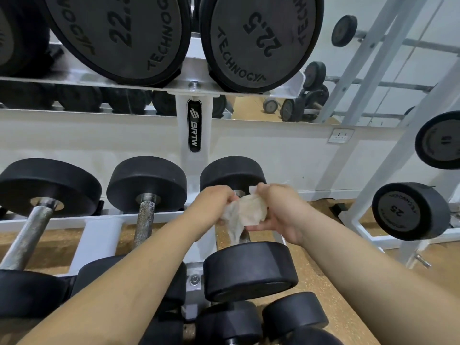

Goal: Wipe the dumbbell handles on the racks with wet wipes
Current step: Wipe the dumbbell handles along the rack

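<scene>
A crumpled white wet wipe (242,211) is bunched over the handle of a black dumbbell (250,268) on the middle shelf of the white rack (194,125). My left hand (211,204) grips the wipe's left side, and my right hand (278,210) grips its right side. Most of that handle is hidden under the wipe and my hands; a short stub shows just above the near head. To the left lie two more dumbbells, with a knurled handle (144,221) and a worn steel handle (29,232).
Large 22.5 dumbbells (258,41) sit on the top shelf just overhead. Smaller dumbbells (293,317) lie on the lowest tier near my forearms. A second white rack (410,211) with a 25 dumbbell stands to the right. A mirror and tan floor lie behind.
</scene>
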